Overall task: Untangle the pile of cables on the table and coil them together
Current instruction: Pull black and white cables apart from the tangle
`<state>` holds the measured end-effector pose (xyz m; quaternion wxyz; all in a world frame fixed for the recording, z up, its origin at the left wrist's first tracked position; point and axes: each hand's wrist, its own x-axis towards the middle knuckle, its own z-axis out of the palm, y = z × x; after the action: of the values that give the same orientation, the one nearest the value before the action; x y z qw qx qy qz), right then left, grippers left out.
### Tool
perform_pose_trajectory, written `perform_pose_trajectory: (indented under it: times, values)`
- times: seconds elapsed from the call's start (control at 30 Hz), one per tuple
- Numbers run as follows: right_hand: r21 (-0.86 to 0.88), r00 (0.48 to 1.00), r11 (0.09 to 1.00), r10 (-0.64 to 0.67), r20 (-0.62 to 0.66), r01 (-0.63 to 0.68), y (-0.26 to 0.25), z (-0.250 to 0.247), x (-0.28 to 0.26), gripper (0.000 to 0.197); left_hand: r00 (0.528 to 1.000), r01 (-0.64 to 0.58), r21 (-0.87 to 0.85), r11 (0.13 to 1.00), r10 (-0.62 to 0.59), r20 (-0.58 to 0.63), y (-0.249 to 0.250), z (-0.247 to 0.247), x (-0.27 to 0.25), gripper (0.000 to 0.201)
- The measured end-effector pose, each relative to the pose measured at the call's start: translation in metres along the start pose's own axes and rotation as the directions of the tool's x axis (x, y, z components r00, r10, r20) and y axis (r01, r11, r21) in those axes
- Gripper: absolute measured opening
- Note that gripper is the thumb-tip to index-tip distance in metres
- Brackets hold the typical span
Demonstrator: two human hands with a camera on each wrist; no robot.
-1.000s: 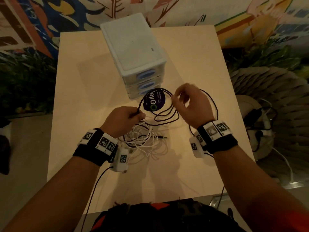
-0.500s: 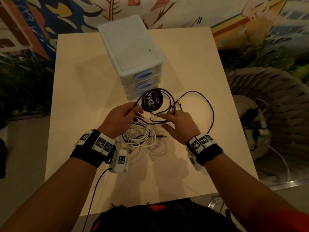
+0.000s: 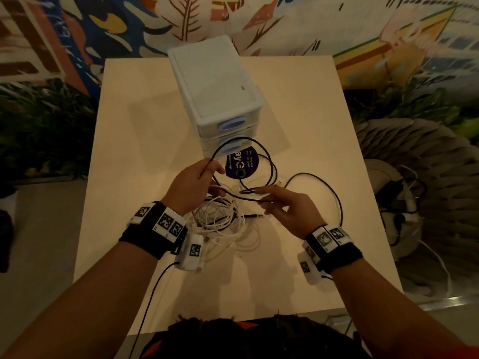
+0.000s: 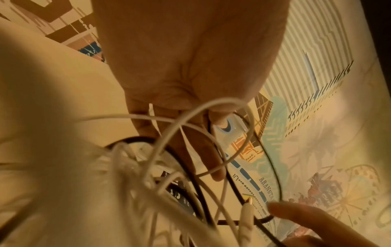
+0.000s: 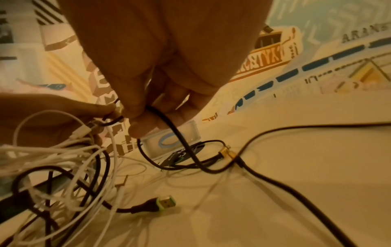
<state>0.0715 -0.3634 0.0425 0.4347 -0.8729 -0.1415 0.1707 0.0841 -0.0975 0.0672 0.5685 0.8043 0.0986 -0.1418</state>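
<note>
A tangle of white cables (image 3: 220,221) lies mid-table below my left wrist. My left hand (image 3: 212,169) grips the black cable (image 3: 269,161) where its loops gather, just above the tangle; white strands (image 4: 190,117) also cross its curled fingers. To the right, my right hand (image 3: 261,196) pinches the same black cable (image 5: 169,127) between thumb and fingers. From there the cable runs out in a wide loop (image 3: 334,198) on the table. A green-trimmed USB plug (image 5: 167,203) and a gold connector (image 5: 226,152) lie loose on the tabletop.
A white three-drawer unit (image 3: 215,81) stands at the back of the light table (image 3: 311,112), with a round purple sticker (image 3: 242,163) in front of it. A woven seat (image 3: 427,164) with other wires is past the right edge.
My right hand has lifted off the table and now pinches the black cable. My left hand has raised its loops slightly.
</note>
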Motion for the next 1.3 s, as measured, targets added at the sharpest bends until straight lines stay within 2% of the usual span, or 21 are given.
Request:
perform_pose_trajectory:
  times: [0.03, 0.1, 0.2, 0.33, 0.53, 0.57, 0.6, 0.7, 0.8, 0.87, 0.93, 1.03, 1.17, 1.23, 1.3]
  values:
    - [-0.041, 1.0, 0.999, 0.018, 0.025, -0.017, -0.004, 0.001, 0.003, 0.026, 1.0, 0.002, -0.005, 1.0, -0.002, -0.003, 0.0, 0.0, 0.0, 0.034]
    - [-0.11, 0.994, 0.992, 0.066, 0.082, -0.057, -0.013, 0.005, 0.01, 0.019, 0.999, 0.018, -0.032, 0.999, -0.019, -0.026, 0.0, 0.002, 0.001, 0.034]
    - [-0.169, 0.988, 0.984, 0.079, 0.135, -0.056, -0.022, 0.012, 0.019, 0.017, 0.997, 0.031, -0.01, 0.999, -0.031, -0.067, 0.001, 0.005, 0.002, 0.025]
    - [-0.121, 0.997, 0.991, 0.055, 0.045, -0.05, -0.024, 0.022, 0.027, 0.016, 0.998, 0.052, -0.007, 0.999, -0.052, -0.026, 0.003, 0.002, 0.003, 0.016]
    - [-0.088, 0.997, 0.995, 0.046, -0.056, -0.051, -0.029, 0.042, 0.029, 0.017, 0.99, 0.134, 0.04, 0.99, -0.136, 0.042, -0.003, 0.003, 0.006, 0.046]
    - [-0.066, 0.995, 0.996, 0.059, -0.075, -0.064, -0.031, 0.045, 0.029, 0.016, 0.985, 0.165, 0.044, 0.985, -0.167, 0.046, -0.003, 0.004, 0.007, 0.044]
    - [-0.032, 0.993, 0.997, 0.072, -0.098, -0.075, -0.032, 0.047, 0.03, 0.014, 0.979, 0.189, 0.092, 0.978, -0.195, 0.057, -0.002, 0.003, 0.008, 0.032]
    - [0.035, 0.989, 0.994, 0.109, -0.104, -0.105, -0.038, 0.052, 0.032, 0.011, 0.984, 0.131, 0.314, 0.94, -0.161, 0.071, -0.004, 0.002, 0.012, 0.032]
    - [0.064, 0.988, 0.988, 0.147, -0.048, -0.144, -0.04, 0.048, 0.031, 0.024, 0.998, 0.042, 0.296, 0.954, -0.057, 0.04, -0.004, 0.002, 0.01, 0.029]
    - [0.092, 0.983, 0.983, 0.166, -0.074, -0.16, -0.039, 0.041, 0.032, 0.031, 0.998, -0.02, 0.312, 0.95, 0.001, 0.061, -0.005, 0.004, 0.009, 0.028]
    - [0.132, 0.981, 0.98, 0.163, -0.108, -0.148, -0.039, 0.033, 0.037, 0.029, 0.993, -0.068, 0.343, 0.937, 0.03, 0.115, -0.004, 0.006, 0.006, 0.028]
    - [0.143, 0.996, 0.988, 0.069, -0.056, -0.06, -0.046, 0.026, 0.054, 0.017, 0.985, -0.101, 0.371, 0.923, 0.04, 0.17, 0.0, 0.011, 0.004, 0.028]
    - [0.059, 0.998, 0.997, -0.046, -0.05, 0.049, -0.054, 0.02, 0.077, 0.01, 0.99, -0.086, 0.392, 0.916, 0.034, 0.137, 0.005, 0.011, 0.004, 0.019]
    - [0.116, 0.995, 0.991, -0.055, -0.077, 0.064, -0.059, 0.015, 0.081, 0.009, 0.99, -0.061, 0.387, 0.92, 0.006, 0.142, 0.004, 0.008, 0.004, 0.013]
    - [0.243, 0.993, 0.969, -0.017, -0.116, 0.045, -0.059, 0.008, 0.085, 0.014, 0.982, -0.067, 0.412, 0.909, -0.012, 0.186, 0.001, 0.008, 0.003, 0.011]
